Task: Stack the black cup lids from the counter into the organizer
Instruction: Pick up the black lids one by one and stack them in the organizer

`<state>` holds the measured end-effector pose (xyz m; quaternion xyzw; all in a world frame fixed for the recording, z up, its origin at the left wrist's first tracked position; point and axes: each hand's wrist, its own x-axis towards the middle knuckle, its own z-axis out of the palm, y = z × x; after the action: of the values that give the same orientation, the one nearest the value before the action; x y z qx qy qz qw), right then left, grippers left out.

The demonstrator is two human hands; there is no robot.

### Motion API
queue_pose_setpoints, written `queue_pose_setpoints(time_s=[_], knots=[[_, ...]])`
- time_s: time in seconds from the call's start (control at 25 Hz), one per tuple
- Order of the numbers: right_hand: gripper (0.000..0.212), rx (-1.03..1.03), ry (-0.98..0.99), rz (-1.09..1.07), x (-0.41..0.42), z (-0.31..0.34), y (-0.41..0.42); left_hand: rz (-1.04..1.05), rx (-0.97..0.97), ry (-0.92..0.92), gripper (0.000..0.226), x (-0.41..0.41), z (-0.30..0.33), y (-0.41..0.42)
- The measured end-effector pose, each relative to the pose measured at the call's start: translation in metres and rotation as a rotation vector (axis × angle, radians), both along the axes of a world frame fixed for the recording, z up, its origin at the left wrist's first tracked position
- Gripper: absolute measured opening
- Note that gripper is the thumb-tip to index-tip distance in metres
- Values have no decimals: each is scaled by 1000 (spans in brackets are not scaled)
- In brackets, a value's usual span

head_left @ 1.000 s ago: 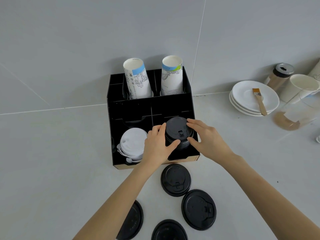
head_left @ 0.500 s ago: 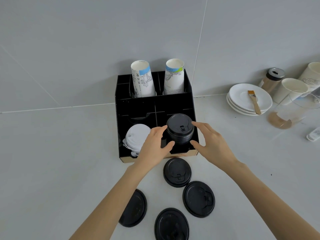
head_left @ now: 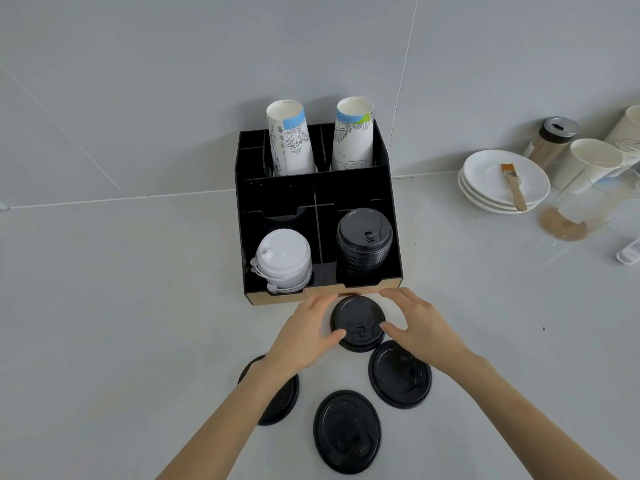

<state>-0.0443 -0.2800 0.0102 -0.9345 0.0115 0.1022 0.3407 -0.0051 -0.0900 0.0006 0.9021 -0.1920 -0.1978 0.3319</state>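
Observation:
The black organizer (head_left: 277, 188) stands against the wall. Its front right compartment holds a stack of black lids (head_left: 364, 240), and its front left one holds white lids (head_left: 284, 258). Just in front of it, one black lid (head_left: 356, 317) lies on the counter. My left hand (head_left: 306, 336) and my right hand (head_left: 420, 327) clasp this lid from either side, thumbs on its near rim. Three more black lids lie nearer me: one at the right (head_left: 400, 374), one in the middle (head_left: 346, 431), and one at the left (head_left: 278, 396) partly under my left forearm.
Two printed paper cups (head_left: 289, 140) stand upside down in the organizer's back row. At the right are stacked white plates (head_left: 485, 174) with a small brush (head_left: 514, 187), a lidded jar (head_left: 554, 140), white cups (head_left: 588, 161) and a clear container (head_left: 585, 202).
Both hands left the black stack in the organizer and came back down to the counter, closing around the nearest loose black lid. The view shifted slightly.

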Motion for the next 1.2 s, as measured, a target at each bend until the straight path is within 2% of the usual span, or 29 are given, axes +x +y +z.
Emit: queue_pose_setpoints(time_s=[0.24,0.52,0.8,1.2], knots=[[50,29,80,13,-4,-23,6,-15,141,35,68,-7,-21,-3],[52,42,56,0,-3,-26,6,-29,164,4,68,-6,-26,-8],[50,68,-51,20,-14,-15,7,44,-12,-3,62,-11,-14,1],[49,158,-263,-76,-5,39,-1,69,-188,-217,61,4,38,-6]])
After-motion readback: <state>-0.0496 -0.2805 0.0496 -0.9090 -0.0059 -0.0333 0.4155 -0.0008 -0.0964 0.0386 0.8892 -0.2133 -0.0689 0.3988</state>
